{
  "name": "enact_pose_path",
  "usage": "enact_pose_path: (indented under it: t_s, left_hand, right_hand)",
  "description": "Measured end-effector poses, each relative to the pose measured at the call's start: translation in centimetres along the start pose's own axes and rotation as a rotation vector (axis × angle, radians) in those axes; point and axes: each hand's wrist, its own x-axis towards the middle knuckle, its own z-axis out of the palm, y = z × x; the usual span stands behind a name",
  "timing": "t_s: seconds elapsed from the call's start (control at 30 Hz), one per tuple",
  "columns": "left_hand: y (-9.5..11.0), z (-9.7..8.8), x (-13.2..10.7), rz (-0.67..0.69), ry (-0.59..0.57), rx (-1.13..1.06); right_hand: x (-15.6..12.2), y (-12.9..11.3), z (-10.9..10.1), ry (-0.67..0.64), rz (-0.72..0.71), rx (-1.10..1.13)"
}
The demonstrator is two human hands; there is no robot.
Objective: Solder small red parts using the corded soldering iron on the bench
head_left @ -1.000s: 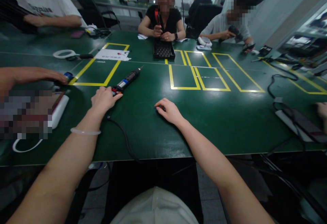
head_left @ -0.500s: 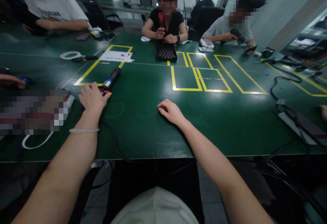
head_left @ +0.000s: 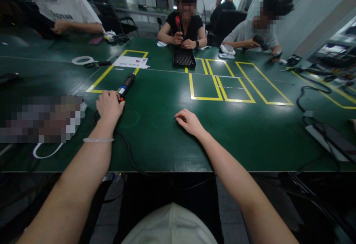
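Note:
My left hand (head_left: 109, 105) rests on the rear end of a corded electric screwdriver (head_left: 125, 84), fingers curled over it; the black tool lies on the green table (head_left: 167, 136) pointing away from me. Its cable (head_left: 128, 151) runs back off the table's near edge. A thin bangle circles my left wrist. My right hand (head_left: 189, 122) lies on the table near the middle, fingers curled around a small dark thing that I cannot make out.
Yellow taped rectangles (head_left: 219, 84) mark the table. A black parts tray (head_left: 183, 58) sits before the person opposite. A sheet of paper (head_left: 130, 62) and a white coil (head_left: 82, 60) lie far left. Cables and a flat device (head_left: 330, 138) are at the right. Other people work around the table.
My left hand has swung the screwdriver round so its tip points more straight away from me. The neighbour's arm at the left has withdrawn. My right hand has stayed still.

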Motion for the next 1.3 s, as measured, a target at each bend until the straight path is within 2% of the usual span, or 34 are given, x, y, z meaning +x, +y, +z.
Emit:
enact_pose_path:
  t_s: [0.2, 0.37, 0.53, 0.6, 0.67, 0.73, 0.87, 0.97, 1.03, 1.13, 1.3]
  left_hand:
    - [0.0, 0.2, 0.2, -0.007, -0.011, -0.017]
    - [0.2, 0.4, 0.1, -0.047, 0.031, -0.072]
    - [0.9, 0.2, -0.2, -0.006, 0.190, -0.150]
    - [1.8, 0.2, -0.5, 0.022, 0.204, -0.253]
    - [3.2, 0.2, -0.9, 0.066, 0.135, -0.399]
    - [4.9, 0.2, -1.7, 0.170, 0.016, -0.581]
    - [8.6, 0.2, -3.8, 0.461, -0.316, -0.920]
    - [10.7, 0.1, -5.6, 0.556, -0.580, -1.108]
    - [11.4, 0.1, -6.5, 0.581, -0.698, -1.174]
    - [11.7, 0.1, -7.1, 0.616, -0.771, -1.212]
    - [11.6, 0.4, -7.0, 0.622, -0.781, -1.241]
  right_hand:
    - [0.0, 0.2, 0.2, 0.007, 0.008, 0.014]
    - [0.0, 0.2, 0.2, 0.012, 0.003, 0.006]
    - [0.1, 0.3, 0.2, 0.016, -0.003, 0.005]
    - [0.1, 0.4, 0.3, 0.019, -0.009, 0.012]
    - [0.1, 0.5, 0.3, 0.018, -0.011, 0.021]
    - [0.1, 0.5, 0.3, 0.017, -0.009, 0.027]
    - [0.1, 0.3, 0.4, 0.032, -0.001, 0.084]
    - [0.2, 0.2, 0.6, 0.009, 0.028, 0.283]
    - [0.3, 0.2, 0.7, -0.046, 0.047, 0.449]
    - [0.3, 0.3, 0.9, -0.135, 0.049, 0.616]
    - [0.3, 0.3, 1.1, -0.177, 0.050, 0.727]
